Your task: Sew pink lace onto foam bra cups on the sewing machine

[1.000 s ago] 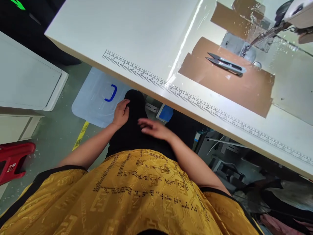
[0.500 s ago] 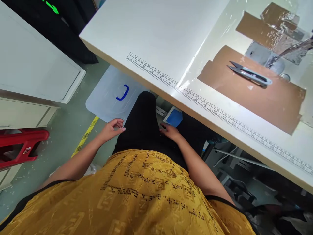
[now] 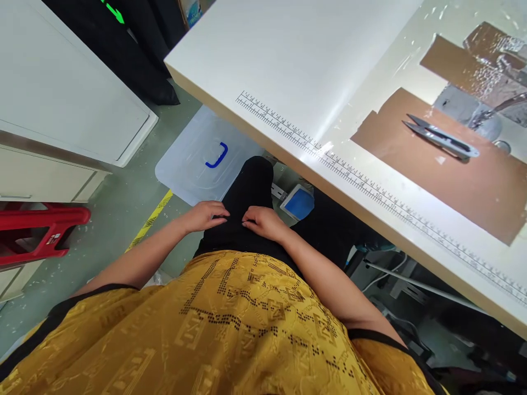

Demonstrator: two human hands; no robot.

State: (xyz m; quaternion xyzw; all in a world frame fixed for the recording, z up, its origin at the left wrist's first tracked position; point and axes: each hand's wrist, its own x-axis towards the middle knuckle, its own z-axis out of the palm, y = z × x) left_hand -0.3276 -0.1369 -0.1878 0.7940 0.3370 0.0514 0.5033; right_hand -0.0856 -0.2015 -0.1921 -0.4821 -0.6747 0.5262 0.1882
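Both my hands rest on my lap below the table edge. My left hand lies on the black trouser leg, fingers together and pointing right, thumb tucked under them. My right hand faces it with curled fingers. The fingertips of both hands nearly meet and seem to pinch the black fabric. A yellow patterned top covers my front. Thread snips lie far off on a brown patch of the white sewing table.
A printed ruler runs along the table's near edge. On the floor sit a clear plastic lid with a blue handle, a blue pedal and a red stool. A white cabinet stands at the left.
My two hands have come together on the left thigh; half a second ago they were apart, one on each side of it. The view has shifted left.
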